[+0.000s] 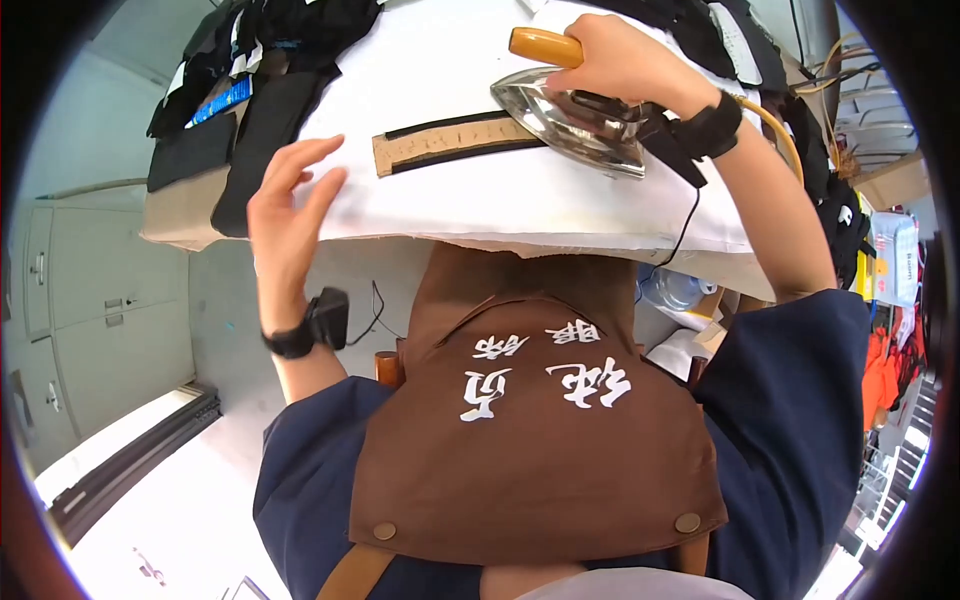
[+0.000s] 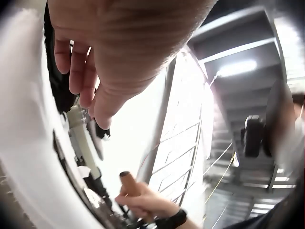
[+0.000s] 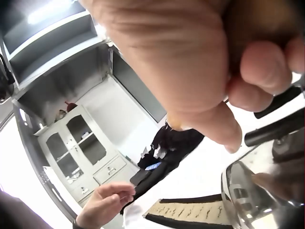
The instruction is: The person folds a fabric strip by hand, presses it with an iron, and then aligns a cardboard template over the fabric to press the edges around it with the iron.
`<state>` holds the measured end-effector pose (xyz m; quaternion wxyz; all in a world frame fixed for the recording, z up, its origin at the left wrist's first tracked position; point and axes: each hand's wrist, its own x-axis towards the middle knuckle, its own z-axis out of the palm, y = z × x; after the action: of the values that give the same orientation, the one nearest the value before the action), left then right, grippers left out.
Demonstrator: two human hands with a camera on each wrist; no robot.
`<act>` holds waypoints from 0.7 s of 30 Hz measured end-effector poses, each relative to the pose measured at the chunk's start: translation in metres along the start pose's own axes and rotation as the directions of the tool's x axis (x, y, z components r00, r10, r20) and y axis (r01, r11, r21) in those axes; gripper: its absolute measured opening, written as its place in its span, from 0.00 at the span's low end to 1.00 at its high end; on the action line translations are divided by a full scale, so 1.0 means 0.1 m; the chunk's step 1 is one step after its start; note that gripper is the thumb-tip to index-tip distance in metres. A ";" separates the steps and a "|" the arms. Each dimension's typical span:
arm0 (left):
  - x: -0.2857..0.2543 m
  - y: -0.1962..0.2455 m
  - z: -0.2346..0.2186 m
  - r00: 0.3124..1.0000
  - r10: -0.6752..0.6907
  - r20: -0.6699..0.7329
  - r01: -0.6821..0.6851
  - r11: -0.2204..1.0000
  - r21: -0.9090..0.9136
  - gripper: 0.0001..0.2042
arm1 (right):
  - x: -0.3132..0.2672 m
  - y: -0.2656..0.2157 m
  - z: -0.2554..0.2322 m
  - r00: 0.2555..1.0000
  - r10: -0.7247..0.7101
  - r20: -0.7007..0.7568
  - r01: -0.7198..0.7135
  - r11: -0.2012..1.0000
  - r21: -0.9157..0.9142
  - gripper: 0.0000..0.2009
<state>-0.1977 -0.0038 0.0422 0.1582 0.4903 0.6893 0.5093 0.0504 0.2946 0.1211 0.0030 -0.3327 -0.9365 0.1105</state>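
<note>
My right hand (image 1: 625,62) grips the wooden handle (image 1: 545,47) of a shiny metal iron (image 1: 575,120) on the white-covered table. Beneath the iron's left edge runs a tan strip (image 1: 435,143) with black fabric along both long sides; its right end is hidden under the iron. In the right wrist view, fingers curl round the handle above the chrome body (image 3: 243,195), and short dark marks show along the strip (image 3: 186,211). Off the strip's left end, my left hand (image 1: 285,205) is held at the table edge, thumb and fingers apart, holding nothing.
Folded black garments (image 1: 265,125) lie along the table's left side, with a blue label (image 1: 220,102) among them. More black cloth (image 1: 700,40) lies at the back right. A yellowish hose (image 1: 785,135) runs beside my right forearm. The white table's (image 1: 520,215) front edge borders my brown apron.
</note>
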 end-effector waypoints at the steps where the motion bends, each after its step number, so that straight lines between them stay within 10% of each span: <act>1: -0.07 0.00 -0.12 0.998 -0.006 0.055 0.017 0.983 -0.184 0.15 | 0.01 -0.01 0.00 0.997 0.042 0.063 -0.042 0.999 0.002 0.26; 4: -0.32 -0.15 -0.42 0.952 0.237 0.191 -0.081 0.802 -0.592 0.20 | -0.09 -0.37 -0.44 0.965 0.117 0.236 -0.099 0.991 -0.085 0.23; 9: -0.45 -0.15 -0.50 0.900 0.297 0.319 -0.019 0.758 -0.652 0.26 | 0.06 0.02 0.00 0.989 0.088 0.122 -0.083 0.995 -0.047 0.27; 14: -0.21 0.25 0.15 0.974 -0.157 0.161 0.206 0.911 -0.356 0.19 | -0.08 -0.13 -0.19 0.998 0.003 0.067 0.000 0.999 -0.054 0.26; 19: 0.06 -0.02 0.61 0.952 0.305 0.007 -0.294 0.909 0.297 0.19 | -0.08 0.10 -0.03 0.997 -0.061 -0.050 0.057 0.995 -0.081 0.28; 21: 0.10 -0.07 0.58 0.960 0.278 0.034 -0.273 0.905 0.327 0.19 | -0.09 0.22 0.09 0.888 -0.388 -0.246 0.332 0.912 -0.240 0.20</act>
<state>-0.1643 0.0370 0.0140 -0.0037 0.5988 0.6893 0.4078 0.0707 0.3040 0.1084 0.1279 -0.1637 -0.9777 -0.0322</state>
